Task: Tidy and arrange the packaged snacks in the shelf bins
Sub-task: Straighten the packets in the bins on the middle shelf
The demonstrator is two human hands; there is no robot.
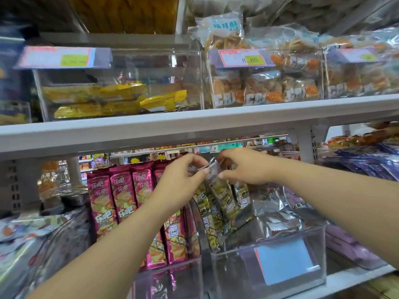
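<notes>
While both hands are up at the bin: we take the step in hand to be setting one dark olive snack pack (222, 193) straight in the row of its own kind
Left hand (183, 175): thumb and fingers pinch the silvery top seal of that pack from the left
Right hand (244, 169): curled over the same seal from the right with the thumb below, so it grips the pack too
Where the pack is: its top is raised between our hands, its lower end sits among like packs at the left of the clear bin (269, 277), and it tilts with the top to the left
Neighbours: pink packs (123, 195) stand in a row in the next bin to the left; silver packs (278, 219) lie slumped at the right of the same clear bin
Next move, as we judge it: ease the pack down square with its row, then let go; the silver packs look due for standing up after
Hidden: our left forearm covers part of the pink row and the wall between the bins; the pack's bottom edge is behind its fellows
Hard to make out: the print on the seal is blurred, and the blue card (282, 260) on the bin front shows no text we can read
</notes>
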